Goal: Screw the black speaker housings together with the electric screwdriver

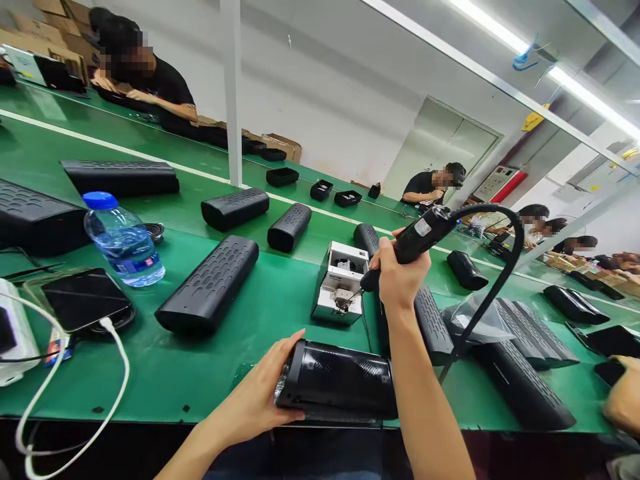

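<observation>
At the near edge of the green counter the left hand is clamped on the left end of a glossy black speaker shell, fingers curled over its top and thumb below, and the shell lies on its side, partly over the counter's lip. Just beyond it the right hand is closed tight around an electric screwdriver, whose thick black cord loops up and back down to the counter. The bit points down and to the left into the mouth of a small white screw feeder, well apart from the shell. Judging from this, the work stands at fetching a screw: nothing is being driven into the shell now, and whether any screws already sit in it cannot be told, since its fastening points are hidden. To the left lie a phone with a white cable and a water bottle. A ribbed black speaker lies beside the feeder, with more like it further along the belt, which suggests many units are waiting or finished. Along the far side stand small black trays, and other people sit there bent over their own pieces
</observation>
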`<state>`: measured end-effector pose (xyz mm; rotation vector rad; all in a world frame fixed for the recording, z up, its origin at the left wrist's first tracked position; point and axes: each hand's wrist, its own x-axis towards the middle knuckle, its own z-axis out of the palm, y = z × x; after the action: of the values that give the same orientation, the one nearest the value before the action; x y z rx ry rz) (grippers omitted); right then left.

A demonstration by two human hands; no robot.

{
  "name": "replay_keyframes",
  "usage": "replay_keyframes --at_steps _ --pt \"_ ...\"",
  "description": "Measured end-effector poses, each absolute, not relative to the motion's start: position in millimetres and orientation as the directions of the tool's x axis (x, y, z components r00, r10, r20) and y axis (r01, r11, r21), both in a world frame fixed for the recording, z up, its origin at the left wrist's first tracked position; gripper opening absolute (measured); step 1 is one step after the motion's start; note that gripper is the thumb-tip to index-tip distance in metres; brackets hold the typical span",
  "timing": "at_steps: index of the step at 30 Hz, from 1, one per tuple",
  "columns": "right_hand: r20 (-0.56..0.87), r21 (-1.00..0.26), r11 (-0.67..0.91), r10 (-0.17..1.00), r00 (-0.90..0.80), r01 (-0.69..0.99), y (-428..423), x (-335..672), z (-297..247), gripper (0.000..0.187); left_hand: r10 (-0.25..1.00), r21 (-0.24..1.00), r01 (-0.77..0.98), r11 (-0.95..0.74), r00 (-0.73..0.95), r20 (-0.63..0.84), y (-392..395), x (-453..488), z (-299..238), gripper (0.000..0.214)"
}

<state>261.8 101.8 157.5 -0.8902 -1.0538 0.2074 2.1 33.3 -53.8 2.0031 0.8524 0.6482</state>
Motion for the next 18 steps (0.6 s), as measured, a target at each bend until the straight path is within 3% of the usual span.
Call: replay_keyframes --at_steps 12,18 --pt "0.631 -0.760 0.602 0.594 0.499 0.244 103.9 261.5 149.4 0.035 0.737 0.859 0.262 -0.441 0.651 0.180 34.0 2.5 -58.9 0.142" --pt "0.634 -0.752 0.622 0.593 0.497 0.217 47.9 264.8 178.9 0.032 0.732 0.841 0.266 -0.470 0.651 0.203 34.8 3.4 -58.1 0.141"
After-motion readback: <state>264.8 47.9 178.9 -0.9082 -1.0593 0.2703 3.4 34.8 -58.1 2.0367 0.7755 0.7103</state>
